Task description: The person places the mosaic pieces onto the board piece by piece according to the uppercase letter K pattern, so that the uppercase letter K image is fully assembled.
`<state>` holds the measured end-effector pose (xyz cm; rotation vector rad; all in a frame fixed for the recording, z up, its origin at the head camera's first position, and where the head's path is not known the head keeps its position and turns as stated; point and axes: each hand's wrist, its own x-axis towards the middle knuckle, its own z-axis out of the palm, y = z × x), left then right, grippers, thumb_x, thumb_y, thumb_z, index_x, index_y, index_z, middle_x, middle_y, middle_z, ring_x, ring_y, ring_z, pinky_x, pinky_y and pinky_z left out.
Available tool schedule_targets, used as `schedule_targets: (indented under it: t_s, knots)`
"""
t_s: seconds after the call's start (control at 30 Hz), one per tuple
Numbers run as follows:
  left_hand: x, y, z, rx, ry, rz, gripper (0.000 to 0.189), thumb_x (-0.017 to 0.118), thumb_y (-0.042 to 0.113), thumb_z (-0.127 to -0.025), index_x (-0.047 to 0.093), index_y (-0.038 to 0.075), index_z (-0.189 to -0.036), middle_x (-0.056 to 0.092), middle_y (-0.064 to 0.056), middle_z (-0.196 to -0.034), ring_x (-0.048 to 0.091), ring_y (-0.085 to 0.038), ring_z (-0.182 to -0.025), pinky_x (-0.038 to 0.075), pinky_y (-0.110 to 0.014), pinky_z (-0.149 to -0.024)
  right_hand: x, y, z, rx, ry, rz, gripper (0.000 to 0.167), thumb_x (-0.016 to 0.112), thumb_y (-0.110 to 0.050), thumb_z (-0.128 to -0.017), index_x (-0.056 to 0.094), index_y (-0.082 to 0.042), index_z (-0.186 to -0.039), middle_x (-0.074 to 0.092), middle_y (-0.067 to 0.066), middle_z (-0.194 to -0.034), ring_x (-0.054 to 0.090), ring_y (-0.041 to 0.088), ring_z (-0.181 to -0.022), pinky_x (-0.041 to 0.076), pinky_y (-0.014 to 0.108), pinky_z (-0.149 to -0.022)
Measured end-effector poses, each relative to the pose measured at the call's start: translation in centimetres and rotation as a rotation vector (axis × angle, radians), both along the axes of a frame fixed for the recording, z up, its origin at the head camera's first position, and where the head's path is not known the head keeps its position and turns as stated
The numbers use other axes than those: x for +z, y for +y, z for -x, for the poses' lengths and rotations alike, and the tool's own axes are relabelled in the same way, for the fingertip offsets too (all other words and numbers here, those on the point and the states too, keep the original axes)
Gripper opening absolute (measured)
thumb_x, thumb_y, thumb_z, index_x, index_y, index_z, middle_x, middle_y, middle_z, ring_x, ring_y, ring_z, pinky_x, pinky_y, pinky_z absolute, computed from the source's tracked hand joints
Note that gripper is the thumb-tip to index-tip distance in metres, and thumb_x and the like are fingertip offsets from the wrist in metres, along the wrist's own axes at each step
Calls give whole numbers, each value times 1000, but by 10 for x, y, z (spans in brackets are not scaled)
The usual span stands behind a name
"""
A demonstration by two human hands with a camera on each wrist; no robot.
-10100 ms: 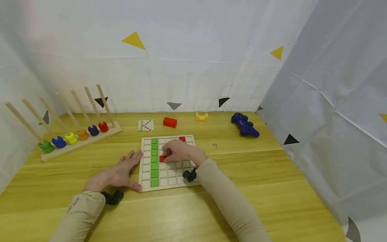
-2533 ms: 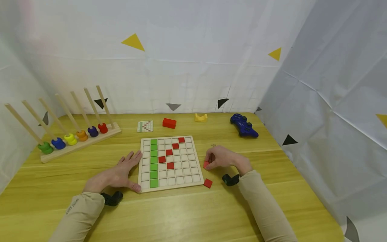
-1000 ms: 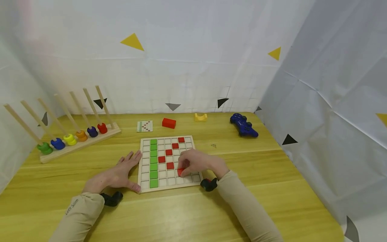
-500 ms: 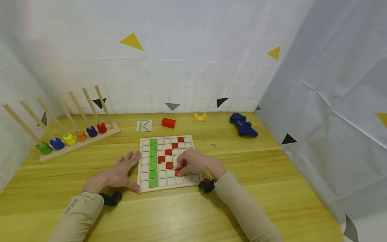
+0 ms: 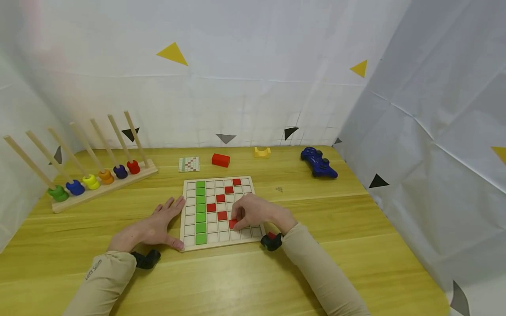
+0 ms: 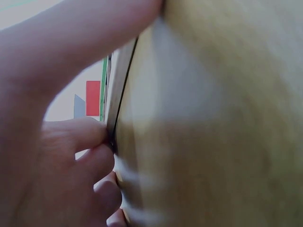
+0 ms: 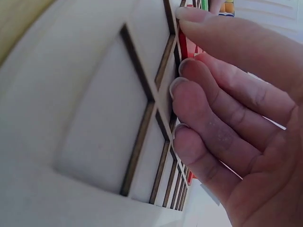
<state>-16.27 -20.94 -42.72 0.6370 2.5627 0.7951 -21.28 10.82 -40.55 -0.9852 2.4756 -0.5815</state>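
Observation:
A square wooden grid board [image 5: 224, 236] lies mid-table. One column of it holds green tiles [image 5: 201, 217], and several red tiles [image 5: 222, 215] sit in a bent line to the right of that column. My right hand [image 5: 257, 210] reaches over the board and pinches a red tile [image 5: 232, 224] at a cell diagonally below the lowest of that line. In the right wrist view, thumb and forefinger are at the red tile [image 7: 183, 45], partly hiding it. My left hand [image 5: 160, 226] rests with spread fingers against the board's left edge; its thumb touches the lower left corner.
Another red tile [image 5: 271, 235] lies right of the board, mostly hidden by the right wrist camera. Behind the board are a pattern card [image 5: 189, 164], a red block [image 5: 220, 160] and a yellow arch block [image 5: 262, 152]. A peg rack [image 5: 106, 186] stands left; a blue game controller [image 5: 318, 163] lies right.
My right hand has brought a red tile from beside the board onto the grid, then shifted slightly left and settled at a cell. Earlier, more red tiles went in. The left hand has stayed put.

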Motion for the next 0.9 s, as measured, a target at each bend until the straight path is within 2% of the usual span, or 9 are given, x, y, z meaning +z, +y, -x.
schedule_targets:
  t_s: [0.23, 0.33, 0.5, 0.67, 0.77, 0.9]
  knots:
    - [0, 0, 0, 0, 1, 6, 134, 87, 53, -67, 8, -3, -159, 3, -24, -166, -5, -48, -151, -1, -67, -118, 1, 1, 1, 33, 17, -13, 19, 84, -26, -82, 73, -17, -93, 65, -12, -79, 58, 5, -72, 51, 19, -68]
    - [1, 1, 0, 3, -7, 9, 134, 87, 53, -67, 8, -2, -159, 3, -24, -166, -5, -48, -151, -1, -67, -118, 4, 6, 1, 51, 21, 17, 23, 84, -27, -83, 73, -14, -99, 64, -10, -79, 57, 6, -73, 51, 20, -69]
    - [2, 1, 0, 5, -14, 4, 134, 87, 52, -67, 7, -2, -159, 2, -24, -166, -5, -48, -151, -1, -67, -118, 15, 29, 3, 40, 22, 71, 31, 82, -25, -84, 71, -9, -108, 63, -7, -82, 56, 9, -75, 50, 23, -69]
    - [1, 1, 0, 0, -6, -7, 133, 88, 52, -67, 8, -4, -158, 2, -25, -166, -5, -49, -151, -2, -67, -118, 20, 61, 5, 33, 14, 69, 30, 85, -25, -81, 70, -8, -102, 62, -3, -83, 54, 10, -74, 49, 24, -67]
    - [0, 1, 0, -3, -2, -10, 133, 88, 52, -67, 8, -4, -158, 2, -25, -166, -6, -49, -150, -2, -67, -118, 17, 78, 3, 21, -12, 16, 32, 88, -30, -77, 68, -13, -97, 61, -1, -83, 52, 11, -75, 47, 25, -67]
    - [-1, 1, 1, -6, -4, -6, 134, 87, 52, -67, 8, -3, -158, 2, -25, -166, -6, -49, -150, -2, -68, -118, 7, 90, -3, 4, -68, -107, 42, 89, -43, -71, 64, -21, -96, 60, -4, -86, 51, 8, -76, 46, 25, -69]
